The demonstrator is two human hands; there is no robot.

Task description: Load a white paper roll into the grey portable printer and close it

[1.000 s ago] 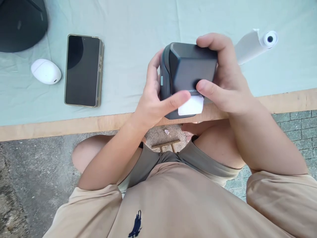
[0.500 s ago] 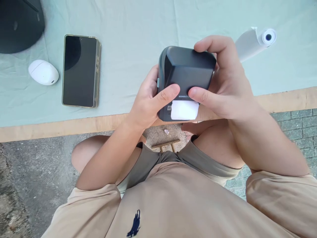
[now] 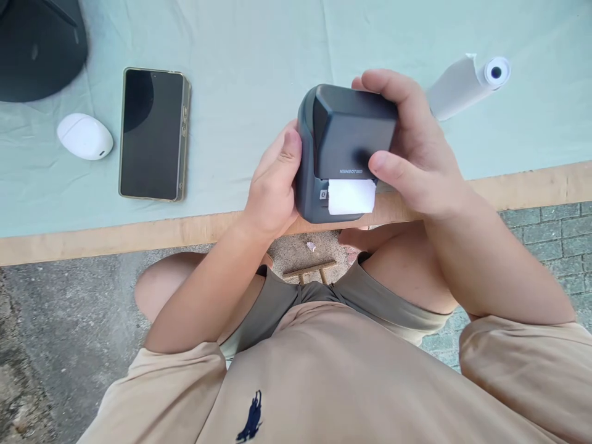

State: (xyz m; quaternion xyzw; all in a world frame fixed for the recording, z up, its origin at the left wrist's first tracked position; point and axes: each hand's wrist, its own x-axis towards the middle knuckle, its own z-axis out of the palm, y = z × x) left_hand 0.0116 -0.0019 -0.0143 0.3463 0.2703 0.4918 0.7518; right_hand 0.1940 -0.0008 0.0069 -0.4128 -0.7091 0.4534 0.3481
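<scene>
A dark label printer (image 3: 354, 132) is held up above the front edge of the table, between both my hands. White paper (image 3: 351, 197) sticks out of its slot, just below the printed brand name. My left hand (image 3: 276, 179) grips the printer's left side, its thumb resting along that side. Around the right side is my right hand (image 3: 411, 145), with fingers at the far corner and the thumb near the front right of the lid. The printer's underside is hidden.
A roll of white paper (image 3: 467, 86) lies at the back right on the pale green cloth (image 3: 250, 49). To the left are a phone (image 3: 152, 132), a white oval case (image 3: 85, 136) and a large black object (image 3: 39, 52). The table has a wooden front edge (image 3: 203, 229).
My left thumb has moved off the printer's top to its left side. The printer has turned slightly, and my right thumb has shifted a little to the right.
</scene>
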